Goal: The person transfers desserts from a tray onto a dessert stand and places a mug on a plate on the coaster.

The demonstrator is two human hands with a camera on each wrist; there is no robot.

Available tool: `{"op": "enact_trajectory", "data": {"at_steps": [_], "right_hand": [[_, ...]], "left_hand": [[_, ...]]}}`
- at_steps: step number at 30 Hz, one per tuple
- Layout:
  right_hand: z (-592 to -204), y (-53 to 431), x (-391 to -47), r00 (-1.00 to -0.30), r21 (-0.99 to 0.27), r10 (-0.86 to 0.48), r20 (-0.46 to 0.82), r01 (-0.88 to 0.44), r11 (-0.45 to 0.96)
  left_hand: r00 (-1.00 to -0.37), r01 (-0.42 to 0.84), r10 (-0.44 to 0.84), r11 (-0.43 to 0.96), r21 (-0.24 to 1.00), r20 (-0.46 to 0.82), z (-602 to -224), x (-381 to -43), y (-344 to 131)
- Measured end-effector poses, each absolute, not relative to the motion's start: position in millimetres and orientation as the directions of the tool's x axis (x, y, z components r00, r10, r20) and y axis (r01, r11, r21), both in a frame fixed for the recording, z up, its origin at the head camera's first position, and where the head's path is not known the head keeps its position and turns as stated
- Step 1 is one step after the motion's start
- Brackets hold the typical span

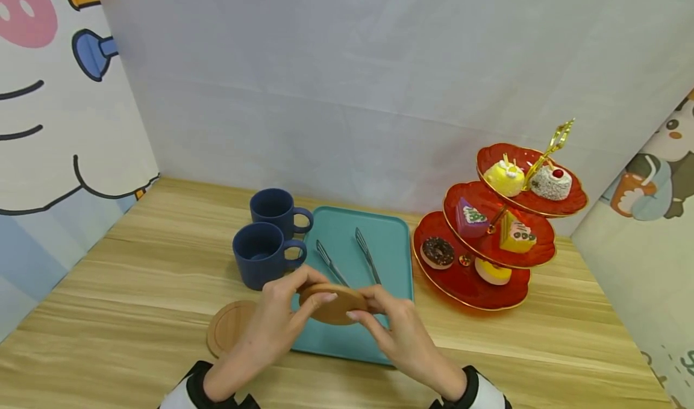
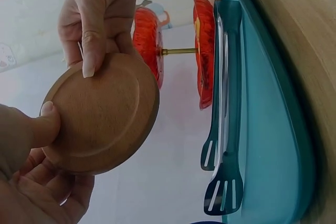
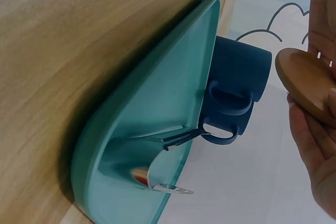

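A round wooden coaster with a shallow ring groove is held tilted above the tray. My left hand pinches its left edge, thumb on the near face. On the opposite edge my right hand pinches it the same way. In the left wrist view the coaster shows its grooved face, with both thumbs on it. Below lies a teal tray with two pairs of metal tongs, the left tongs and the right tongs. A second wooden coaster lies on the table, partly behind my left forearm.
Two dark blue mugs, a front mug and a back mug, stand left of the tray, handles toward it. At right rises a three-tier red cake stand bearing several small cakes and a donut. A pale cloth wall closes the back.
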State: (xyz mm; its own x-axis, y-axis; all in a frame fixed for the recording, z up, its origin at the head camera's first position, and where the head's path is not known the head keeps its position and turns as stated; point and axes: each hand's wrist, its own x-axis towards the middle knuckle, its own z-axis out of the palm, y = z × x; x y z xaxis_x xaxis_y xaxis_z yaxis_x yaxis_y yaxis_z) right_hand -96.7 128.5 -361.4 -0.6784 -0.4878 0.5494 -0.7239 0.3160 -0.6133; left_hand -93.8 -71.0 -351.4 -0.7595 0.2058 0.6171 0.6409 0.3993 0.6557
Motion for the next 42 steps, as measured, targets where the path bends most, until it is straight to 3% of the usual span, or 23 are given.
{"op": "enact_trajectory", "data": {"at_steps": [9,16,21,31,42], "right_hand": [[-360.6,133.0,-96.4,-0.712,-0.632,-0.445,0.544,-0.696,0.341],[-357.3,146.4,-95.3,-0.762,-0.649,-0.413,0.499,-0.644,0.405],[-355.0,166.7,-97.9,-0.762,-0.600,-0.351,0.544,-0.646,0.473],[-346.8,209.4,-97.3,-0.807,-0.550,-0.226,0.546,-0.549,0.630],[-350.4,236.7,-87.8,-0.928,-0.547,-0.116,0.354,-0.306,0.779]], "left_hand": [[-0.804,0.591,0.231,0.415,0.692,0.548,-353.3,-95.1,-71.6],[-0.781,0.600,0.171,0.473,0.646,0.600,-351.7,-99.3,-79.7],[-0.774,0.594,0.126,0.484,0.642,0.621,-348.5,-102.0,-90.7],[-0.835,0.480,0.067,0.571,0.666,0.546,-348.4,-105.5,-111.6],[-0.838,0.457,0.036,0.591,0.665,0.544,-349.5,-107.0,-122.5]]}}
